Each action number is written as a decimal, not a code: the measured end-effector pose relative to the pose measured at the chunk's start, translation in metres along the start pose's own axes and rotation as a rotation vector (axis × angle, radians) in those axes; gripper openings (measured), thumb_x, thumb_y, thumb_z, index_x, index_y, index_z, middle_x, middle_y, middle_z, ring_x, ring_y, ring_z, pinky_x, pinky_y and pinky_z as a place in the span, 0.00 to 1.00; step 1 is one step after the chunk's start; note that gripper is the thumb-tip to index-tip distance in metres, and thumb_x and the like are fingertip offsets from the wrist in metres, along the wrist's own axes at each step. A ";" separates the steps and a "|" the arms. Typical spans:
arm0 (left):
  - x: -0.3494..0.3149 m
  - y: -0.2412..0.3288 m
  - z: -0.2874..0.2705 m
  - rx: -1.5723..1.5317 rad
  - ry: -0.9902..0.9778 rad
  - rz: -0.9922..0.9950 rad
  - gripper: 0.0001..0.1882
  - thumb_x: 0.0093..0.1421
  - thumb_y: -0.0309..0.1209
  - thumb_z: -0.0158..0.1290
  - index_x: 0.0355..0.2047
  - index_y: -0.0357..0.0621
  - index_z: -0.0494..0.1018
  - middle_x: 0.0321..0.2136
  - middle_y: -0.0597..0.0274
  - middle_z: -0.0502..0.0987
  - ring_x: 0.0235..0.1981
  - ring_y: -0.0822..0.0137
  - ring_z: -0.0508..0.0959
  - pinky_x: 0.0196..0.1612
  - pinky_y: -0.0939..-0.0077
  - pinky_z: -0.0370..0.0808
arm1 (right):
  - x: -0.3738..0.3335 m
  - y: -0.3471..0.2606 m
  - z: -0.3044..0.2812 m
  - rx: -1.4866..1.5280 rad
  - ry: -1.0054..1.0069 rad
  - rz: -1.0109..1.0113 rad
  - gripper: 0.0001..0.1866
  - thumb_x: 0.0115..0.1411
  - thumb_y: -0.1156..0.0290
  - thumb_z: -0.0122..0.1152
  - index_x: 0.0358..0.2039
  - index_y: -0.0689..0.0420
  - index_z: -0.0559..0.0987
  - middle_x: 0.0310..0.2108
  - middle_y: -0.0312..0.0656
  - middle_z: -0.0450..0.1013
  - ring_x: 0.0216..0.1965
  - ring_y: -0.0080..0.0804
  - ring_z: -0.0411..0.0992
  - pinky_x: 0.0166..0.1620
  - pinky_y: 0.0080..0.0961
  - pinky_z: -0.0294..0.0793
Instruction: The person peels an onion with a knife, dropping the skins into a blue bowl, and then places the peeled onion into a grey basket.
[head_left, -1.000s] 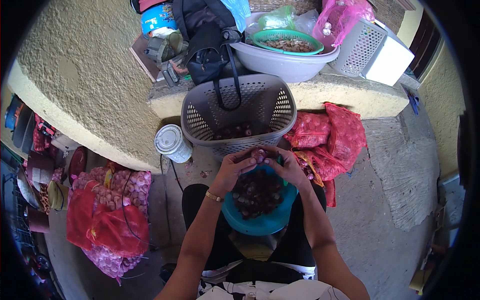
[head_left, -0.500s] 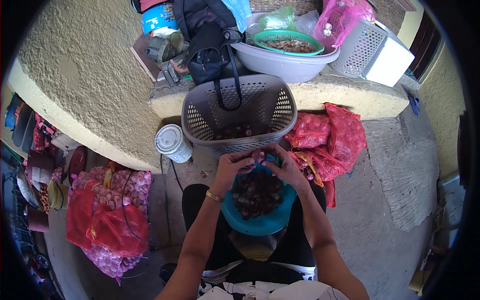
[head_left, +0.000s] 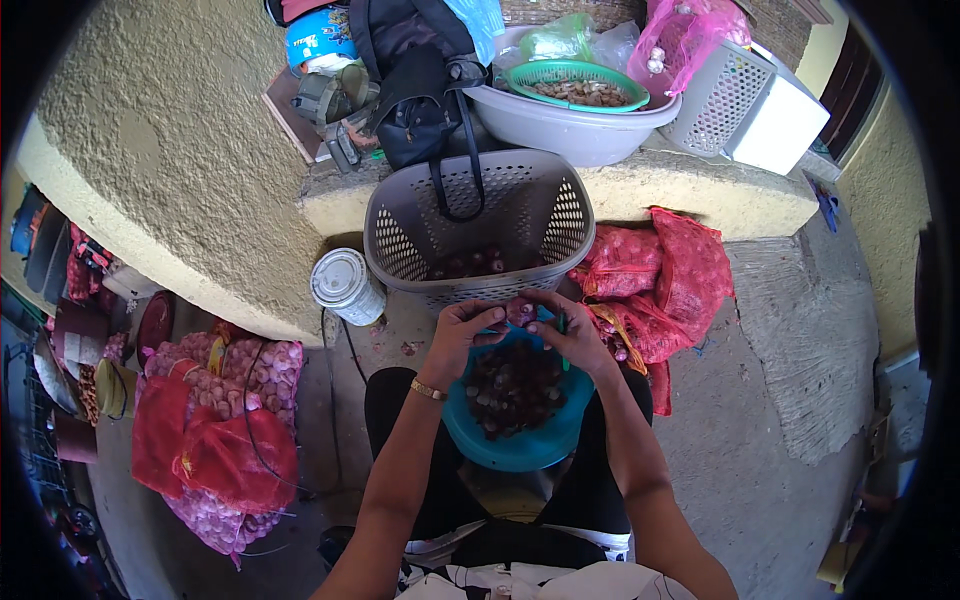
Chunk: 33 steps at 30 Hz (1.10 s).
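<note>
Above the near basin, both hands meet around a red onion [head_left: 520, 312]. My left hand [head_left: 463, 335], a gold-coloured watch or bracelet on its wrist, has its thumb and fingers at the onion's left side. My right hand [head_left: 572, 335] pinches the right side between thumb and forefinger. A narrow green thing [head_left: 563, 325] shows by the right palm; its kind is mostly hidden. Below, a blue basin [head_left: 515, 458] between my legs holds many dark red onions [head_left: 515, 390]. Just beyond my hands stands a grey-brown perforated basket [head_left: 480, 215], with more red onions [head_left: 480, 263] at its bottom.
Red mesh sacks [head_left: 670, 280] of onions lie to the right; another full sack [head_left: 220, 430] is at left. A lidded white bucket [head_left: 345, 283] stands beside the basket. On the ledge are a black bag [head_left: 420, 115] and a large pale basin [head_left: 585, 135] holding a green strainer [head_left: 575, 72].
The onion has turned slightly between my fingers and shifted a little to the right. My left thumb has drawn back a bit. Everything around stays in place.
</note>
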<state>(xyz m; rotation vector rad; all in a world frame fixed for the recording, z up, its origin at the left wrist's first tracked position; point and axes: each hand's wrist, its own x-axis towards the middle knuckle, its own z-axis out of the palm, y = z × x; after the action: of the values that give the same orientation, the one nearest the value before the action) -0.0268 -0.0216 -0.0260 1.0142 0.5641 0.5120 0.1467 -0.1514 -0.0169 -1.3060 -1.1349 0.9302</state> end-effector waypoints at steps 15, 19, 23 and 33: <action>0.006 -0.016 0.006 0.137 -0.081 0.152 0.11 0.68 0.35 0.50 0.43 0.40 0.69 0.34 0.69 0.73 0.33 0.77 0.75 0.40 0.78 0.78 | 0.001 0.004 0.003 0.021 0.036 -0.035 0.23 0.61 0.75 0.61 0.58 0.57 0.71 0.49 0.35 0.74 0.39 0.16 0.71 0.32 0.16 0.74; 0.005 -0.014 0.004 0.099 -0.067 0.132 0.10 0.67 0.35 0.50 0.42 0.41 0.69 0.35 0.69 0.74 0.33 0.77 0.75 0.40 0.78 0.77 | 0.002 0.008 0.002 0.041 0.056 -0.028 0.23 0.62 0.73 0.60 0.58 0.56 0.71 0.46 0.33 0.74 0.37 0.16 0.70 0.31 0.16 0.74; 0.003 -0.010 0.007 0.172 -0.009 0.231 0.13 0.60 0.28 0.59 0.43 0.41 0.71 0.38 0.66 0.75 0.35 0.75 0.75 0.41 0.79 0.76 | 0.003 0.015 -0.001 0.052 0.074 0.010 0.21 0.64 0.67 0.59 0.57 0.58 0.71 0.42 0.34 0.74 0.32 0.15 0.70 0.30 0.16 0.73; -0.003 -0.006 0.019 0.675 0.010 0.748 0.18 0.52 0.17 0.60 0.45 0.37 0.77 0.44 0.54 0.77 0.45 0.62 0.80 0.49 0.71 0.78 | 0.005 0.021 0.010 0.316 0.090 0.086 0.19 0.68 0.57 0.53 0.48 0.60 0.73 0.29 0.31 0.69 0.20 0.14 0.62 0.26 0.18 0.68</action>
<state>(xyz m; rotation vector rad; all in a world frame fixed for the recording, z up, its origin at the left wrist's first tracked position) -0.0159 -0.0381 -0.0229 1.8877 0.3489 1.0199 0.1401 -0.1422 -0.0374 -1.1321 -0.8286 1.0560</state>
